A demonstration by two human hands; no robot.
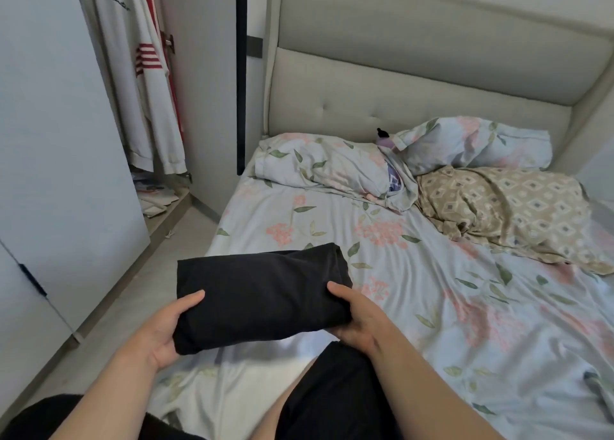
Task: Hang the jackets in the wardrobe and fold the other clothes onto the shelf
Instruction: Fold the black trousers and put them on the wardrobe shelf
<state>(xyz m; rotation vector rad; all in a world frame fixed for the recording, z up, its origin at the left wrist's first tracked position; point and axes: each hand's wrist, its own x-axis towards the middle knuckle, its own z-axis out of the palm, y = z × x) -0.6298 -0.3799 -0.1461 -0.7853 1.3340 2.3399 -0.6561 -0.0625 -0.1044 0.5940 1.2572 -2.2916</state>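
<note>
Black-clad legs (332, 393) of the person fill the bottom edge. Beyond them spreads the floral-sheeted bed (448, 306). Left of it, a white jacket (143, 84) with red stripes hangs in the open wardrobe (66, 140). The folded black garment (262, 296) is held over the bed's near corner, with the left hand (162, 330) and right hand (358, 316) gripping its ends, thumbs on top.
</note>
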